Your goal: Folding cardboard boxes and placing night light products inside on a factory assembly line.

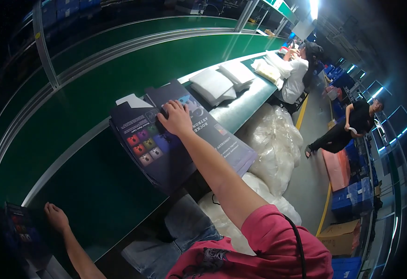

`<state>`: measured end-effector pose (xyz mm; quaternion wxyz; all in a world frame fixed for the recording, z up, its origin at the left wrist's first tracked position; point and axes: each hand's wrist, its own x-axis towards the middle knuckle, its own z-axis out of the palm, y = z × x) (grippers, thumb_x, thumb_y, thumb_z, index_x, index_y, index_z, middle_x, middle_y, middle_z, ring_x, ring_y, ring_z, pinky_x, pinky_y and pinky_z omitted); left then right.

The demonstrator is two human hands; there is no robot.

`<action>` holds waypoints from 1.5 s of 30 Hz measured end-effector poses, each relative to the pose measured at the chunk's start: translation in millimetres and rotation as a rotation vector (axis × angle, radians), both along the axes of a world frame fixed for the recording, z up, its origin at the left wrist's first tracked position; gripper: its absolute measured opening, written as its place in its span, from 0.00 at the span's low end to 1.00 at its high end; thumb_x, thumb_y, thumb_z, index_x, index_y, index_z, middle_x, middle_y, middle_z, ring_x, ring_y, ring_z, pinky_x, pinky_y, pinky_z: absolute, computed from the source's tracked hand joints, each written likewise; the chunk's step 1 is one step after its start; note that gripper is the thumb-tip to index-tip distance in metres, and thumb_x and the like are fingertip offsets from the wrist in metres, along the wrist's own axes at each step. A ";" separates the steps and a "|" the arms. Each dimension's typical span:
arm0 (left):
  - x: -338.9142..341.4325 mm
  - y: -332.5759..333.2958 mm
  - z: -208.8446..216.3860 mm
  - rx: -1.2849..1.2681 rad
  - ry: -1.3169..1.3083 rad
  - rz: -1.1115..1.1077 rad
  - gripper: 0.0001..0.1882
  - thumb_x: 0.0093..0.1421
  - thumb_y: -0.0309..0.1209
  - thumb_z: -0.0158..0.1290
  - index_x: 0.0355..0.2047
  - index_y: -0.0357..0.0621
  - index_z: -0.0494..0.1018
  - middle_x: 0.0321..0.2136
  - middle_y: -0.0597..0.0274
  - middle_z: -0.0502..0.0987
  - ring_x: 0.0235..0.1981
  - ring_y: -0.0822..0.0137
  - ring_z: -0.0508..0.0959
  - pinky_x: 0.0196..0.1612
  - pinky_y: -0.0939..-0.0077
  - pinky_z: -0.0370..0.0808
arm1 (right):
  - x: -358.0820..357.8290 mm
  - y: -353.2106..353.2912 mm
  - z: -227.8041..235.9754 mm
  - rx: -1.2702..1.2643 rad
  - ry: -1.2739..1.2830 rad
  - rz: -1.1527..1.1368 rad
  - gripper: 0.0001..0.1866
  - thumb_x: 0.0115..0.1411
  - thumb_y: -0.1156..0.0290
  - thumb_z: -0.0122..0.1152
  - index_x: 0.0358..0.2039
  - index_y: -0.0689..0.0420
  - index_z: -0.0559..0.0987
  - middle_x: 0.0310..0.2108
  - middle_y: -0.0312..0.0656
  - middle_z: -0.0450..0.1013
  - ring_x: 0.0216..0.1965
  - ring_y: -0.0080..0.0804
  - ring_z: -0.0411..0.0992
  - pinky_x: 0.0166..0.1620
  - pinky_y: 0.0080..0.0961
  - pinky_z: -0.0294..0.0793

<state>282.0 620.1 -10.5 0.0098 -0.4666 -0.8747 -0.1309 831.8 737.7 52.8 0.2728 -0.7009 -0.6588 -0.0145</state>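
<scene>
Dark, flat printed cartons lie in a stack on the green work table, with rows of small coloured pictures on one panel. My right hand rests on top of them, fingers spread over the upper panel and pressing on its surface. Farther left, my left hand lies low over the table with its fingers apart and nothing in them. Close to its left stands another dark carton with similar pictures, partly lost in the dark rim of the view.
White foam sheets lie in piles beyond the cartons. Large clear bags of white material stand against the table's right side. A seated person works farther along; another person is in the aisle. A cardboard box sits across the aisle.
</scene>
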 end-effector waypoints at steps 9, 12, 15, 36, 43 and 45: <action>-7.4 0.3 -5.9 0.018 0.026 -0.003 0.14 0.67 0.33 0.36 0.45 0.43 0.68 0.57 0.58 0.62 0.55 0.59 0.67 0.57 0.65 0.64 | -1.9 -0.6 0.9 -0.002 -0.007 0.003 0.27 0.57 0.50 0.51 0.51 0.55 0.73 0.58 0.45 0.62 0.63 0.43 0.54 0.64 0.50 0.45; -3.1 0.4 -4.9 0.030 0.004 -0.005 0.14 0.67 0.33 0.36 0.45 0.43 0.68 0.57 0.58 0.63 0.55 0.58 0.68 0.56 0.64 0.65 | 0.1 -1.0 0.2 -0.008 -0.010 0.000 0.27 0.57 0.50 0.51 0.51 0.55 0.72 0.59 0.46 0.62 0.64 0.43 0.54 0.64 0.50 0.45; -1.5 1.4 -4.0 0.008 0.006 -0.017 0.14 0.67 0.34 0.36 0.46 0.43 0.68 0.57 0.58 0.63 0.55 0.58 0.67 0.56 0.64 0.65 | 2.1 -0.8 0.1 -0.010 -0.014 -0.004 0.27 0.57 0.50 0.51 0.51 0.55 0.72 0.59 0.46 0.62 0.64 0.43 0.54 0.64 0.49 0.45; -0.5 0.8 0.1 0.019 -0.046 0.026 0.14 0.67 0.33 0.36 0.46 0.43 0.69 0.57 0.58 0.63 0.55 0.59 0.67 0.58 0.63 0.63 | -0.3 -0.9 0.8 0.004 0.005 0.004 0.27 0.57 0.51 0.51 0.51 0.55 0.73 0.58 0.46 0.62 0.64 0.43 0.54 0.64 0.49 0.44; 4.7 -0.1 3.4 0.000 -0.028 0.021 0.14 0.67 0.32 0.36 0.46 0.43 0.68 0.57 0.58 0.62 0.56 0.59 0.67 0.59 0.63 0.62 | 0.5 -1.2 0.6 -0.004 -0.002 -0.003 0.26 0.57 0.50 0.51 0.51 0.54 0.73 0.58 0.45 0.62 0.64 0.43 0.54 0.64 0.49 0.44; 2.3 -0.2 2.3 0.012 -0.046 0.031 0.14 0.67 0.32 0.36 0.46 0.43 0.68 0.57 0.58 0.62 0.56 0.59 0.67 0.59 0.63 0.62 | -0.6 -1.3 1.0 -0.002 0.004 -0.002 0.26 0.57 0.50 0.51 0.51 0.54 0.73 0.58 0.45 0.62 0.64 0.43 0.54 0.64 0.49 0.44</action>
